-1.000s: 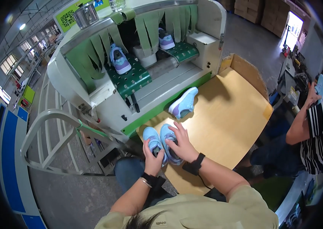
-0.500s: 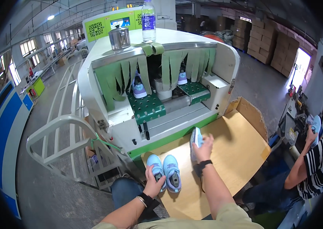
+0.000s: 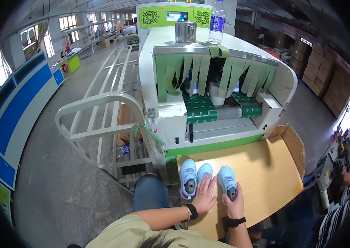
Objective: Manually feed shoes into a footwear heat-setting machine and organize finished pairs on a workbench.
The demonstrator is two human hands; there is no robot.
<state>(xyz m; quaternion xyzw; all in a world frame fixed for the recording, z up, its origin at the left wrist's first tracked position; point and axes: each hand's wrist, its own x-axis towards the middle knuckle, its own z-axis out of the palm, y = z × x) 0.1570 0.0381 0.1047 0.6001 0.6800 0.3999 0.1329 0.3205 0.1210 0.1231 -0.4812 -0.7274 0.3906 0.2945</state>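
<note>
Three light blue sneakers stand in a row on the tan board, toes pointing away from me. The left sneaker (image 3: 188,178) is untouched, and a dark grey insert shows in its opening. My left hand (image 3: 204,198) lies over the middle sneaker (image 3: 204,169) with its fingers stretched out, covering most of that shoe. At the right, my right hand (image 3: 235,203) grips the heel of the right sneaker (image 3: 226,177), which also has a dark insert inside. A small gap separates this shoe from the middle one.
Beyond the tan board (image 3: 261,173) stands a white machine (image 3: 233,138) with green perforated belts (image 3: 202,108) and hanging green strips (image 3: 202,74). A metal pot (image 3: 185,32) and a bottle (image 3: 216,25) sit on top. A metal rack (image 3: 100,132) is at the left, a cardboard flap (image 3: 292,144) at the right.
My right hand has brought its sneaker nearer and set it upright beside the pair. My left hand now lies on the middle sneaker. Shoes on the belts have receded behind the strips. The view turned left.
</note>
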